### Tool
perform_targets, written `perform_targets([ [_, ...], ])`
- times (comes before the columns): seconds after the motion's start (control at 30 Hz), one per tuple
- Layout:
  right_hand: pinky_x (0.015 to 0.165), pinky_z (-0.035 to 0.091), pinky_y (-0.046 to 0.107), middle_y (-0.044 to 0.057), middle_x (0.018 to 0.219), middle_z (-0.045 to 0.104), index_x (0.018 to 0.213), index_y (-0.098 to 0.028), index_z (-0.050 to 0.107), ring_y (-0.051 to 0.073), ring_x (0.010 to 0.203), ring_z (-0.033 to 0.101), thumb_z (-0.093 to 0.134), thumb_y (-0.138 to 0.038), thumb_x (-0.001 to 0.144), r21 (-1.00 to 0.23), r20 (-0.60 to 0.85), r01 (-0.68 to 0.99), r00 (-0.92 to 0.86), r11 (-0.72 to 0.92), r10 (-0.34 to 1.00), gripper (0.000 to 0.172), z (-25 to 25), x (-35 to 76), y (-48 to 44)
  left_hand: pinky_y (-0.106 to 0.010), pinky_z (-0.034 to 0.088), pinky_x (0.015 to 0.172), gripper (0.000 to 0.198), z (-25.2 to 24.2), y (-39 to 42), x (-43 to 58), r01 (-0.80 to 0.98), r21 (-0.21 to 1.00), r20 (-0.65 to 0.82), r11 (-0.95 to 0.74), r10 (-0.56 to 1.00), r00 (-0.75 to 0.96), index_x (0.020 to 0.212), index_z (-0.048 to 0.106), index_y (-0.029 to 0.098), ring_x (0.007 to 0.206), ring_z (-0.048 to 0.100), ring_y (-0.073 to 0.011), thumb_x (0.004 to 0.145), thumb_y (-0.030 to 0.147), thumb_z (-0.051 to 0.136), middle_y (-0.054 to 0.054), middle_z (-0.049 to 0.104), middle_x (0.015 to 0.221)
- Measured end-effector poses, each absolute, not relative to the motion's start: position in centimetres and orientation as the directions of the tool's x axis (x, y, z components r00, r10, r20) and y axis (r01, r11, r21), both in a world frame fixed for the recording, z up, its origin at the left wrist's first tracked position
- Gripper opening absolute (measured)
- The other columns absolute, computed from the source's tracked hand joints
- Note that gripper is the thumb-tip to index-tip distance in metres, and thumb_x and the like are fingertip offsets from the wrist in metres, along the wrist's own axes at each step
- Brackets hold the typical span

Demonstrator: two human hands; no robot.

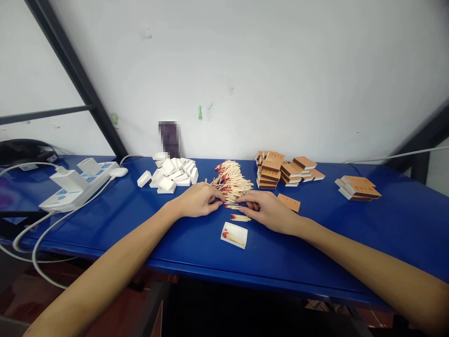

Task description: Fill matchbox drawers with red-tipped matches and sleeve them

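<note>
A heap of red-tipped matches [233, 180] lies in the middle of the blue table. At its near edge, my left hand [199, 199] has thumb and fingers closed at the red-tipped ends of a few loose matches [232, 206]. My right hand [268, 208] is closed at the plain ends of the same matches, its thumb and fingertips bent inward. Nearer to me, a small row of matches [240, 217] lies on the table. Below that sits an open white matchbox tray [242, 229] with several matches in it. An orange matchbox sleeve [289, 202] lies just behind my right hand.
White matchbox trays [170, 174] are piled at the left. Orange matchbox sleeves [270, 171] are stacked right of the heap, with another small stack [359, 187] farther right. A white power strip [77, 185] with cables stands at far left. A dark pixelated object leans on the wall.
</note>
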State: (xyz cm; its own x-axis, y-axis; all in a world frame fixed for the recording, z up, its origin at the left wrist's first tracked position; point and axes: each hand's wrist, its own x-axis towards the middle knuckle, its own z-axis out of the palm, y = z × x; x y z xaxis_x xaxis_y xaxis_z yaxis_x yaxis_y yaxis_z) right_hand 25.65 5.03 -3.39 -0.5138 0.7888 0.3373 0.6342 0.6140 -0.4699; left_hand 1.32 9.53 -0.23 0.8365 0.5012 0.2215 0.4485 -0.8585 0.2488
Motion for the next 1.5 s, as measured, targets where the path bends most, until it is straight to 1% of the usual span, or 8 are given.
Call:
perform_targets([
  [0.2,0.059,0.036,0.025,-0.001,0.068,0.057,0.104,-0.022,0.072,0.013,0.061,0.049,0.059,-0.024,0.09,-0.491,0.345,0.611,-0.518,0.621,0.783,0.019,-3.43,25.61,5.08,-0.022,0.04,0.062,0.024,-0.59,9.73,1.38,0.426,0.305,0.217,-0.852,0.498,0.84,0.095,0.073,0.017,0.06,0.056,-0.0093,0.082,0.009,0.054,0.0,0.071,0.078],
  [0.6,0.057,0.034,0.024,-0.003,0.065,0.053,0.101,-0.021,0.071,0.012,0.058,0.046,0.059,-0.024,0.09,-0.49,0.341,0.615,-0.517,0.618,0.785,0.016,-3.45,25.64,5.07,-0.022,0.039,0.06,0.025,-0.6,9.56,1.52,0.447,0.335,0.172,-0.829,0.52,0.837,0.098,0.074,0.017,0.057,0.055,-0.0097,0.083,0.012,0.053,-0.001,0.071,0.077],
  [0.73,0.057,0.034,0.024,-0.003,0.064,0.054,0.098,-0.02,0.07,0.012,0.059,0.047,0.059,-0.023,0.089,-0.487,0.343,0.621,-0.511,0.614,0.788,0.014,-3.36,25.66,4.98,-0.022,0.039,0.06,0.024,-0.58,9.53,1.49,0.453,0.323,0.173,-0.831,0.522,0.835,0.098,0.074,0.017,0.056,0.054,-0.0096,0.084,0.014,0.054,-0.001,0.07,0.073],
  [0.83,0.058,0.035,0.025,-0.001,0.068,0.058,0.095,-0.02,0.07,0.013,0.061,0.049,0.057,-0.023,0.091,-0.483,0.343,0.621,-0.514,0.617,0.786,0.014,-3.22,25.73,4.83,-0.022,0.04,0.06,0.023,-0.51,9.51,1.46,0.452,0.304,0.191,-0.838,0.519,0.833,0.097,0.074,0.017,0.056,0.053,-0.0097,0.083,0.015,0.055,0.0,0.069,0.071],
  [0.93,0.06,0.037,0.025,0.001,0.073,0.061,0.094,-0.02,0.069,0.013,0.063,0.051,0.054,-0.023,0.092,-0.483,0.348,0.616,-0.518,0.623,0.782,0.015,-3.2,25.79,4.74,-0.022,0.04,0.06,0.022,-0.4,9.45,1.44,0.451,0.299,0.2,-0.841,0.517,0.832,0.096,0.073,0.017,0.057,0.053,-0.0096,0.083,0.015,0.055,0.0,0.069,0.074],
  [1.17,0.059,0.037,0.025,0.0,0.071,0.06,0.09,-0.02,0.068,0.013,0.062,0.05,0.055,-0.02,0.09,-0.494,0.346,0.608,-0.518,0.621,0.782,0.013,-3.18,25.71,4.75,-0.022,0.039,0.06,0.021,-0.25,9.36,1.46,0.451,0.286,0.201,-0.845,0.514,0.834,0.094,0.074,0.016,0.058,0.053,-0.0098,0.083,0.016,0.055,-0.001,0.068,0.073],
  [1.3,0.059,0.037,0.025,0.001,0.074,0.062,0.09,-0.02,0.068,0.013,0.062,0.05,0.055,-0.023,0.091,-0.508,0.331,0.598,-0.528,0.619,0.782,0.013,-3.07,25.69,4.67,-0.022,0.04,0.061,0.021,-0.34,9.41,1.43,0.461,0.28,0.2,-0.842,0.52,0.83,0.094,0.073,0.016,0.058,0.054,-0.0104,0.084,0.018,0.055,-0.001,0.068,0.071],
  [1.5,0.059,0.038,0.025,0.001,0.073,0.061,0.088,-0.02,0.068,0.013,0.062,0.05,0.055,-0.025,0.092,-0.514,0.326,0.599,-0.526,0.614,0.786,0.014,-3.03,25.66,4.57,-0.023,0.04,0.062,0.022,-0.33,9.4,1.44,0.459,0.286,0.196,-0.841,0.52,0.831,0.095,0.074,0.016,0.058,0.054,-0.0102,0.084,0.016,0.055,-0.001,0.069,0.073],
])
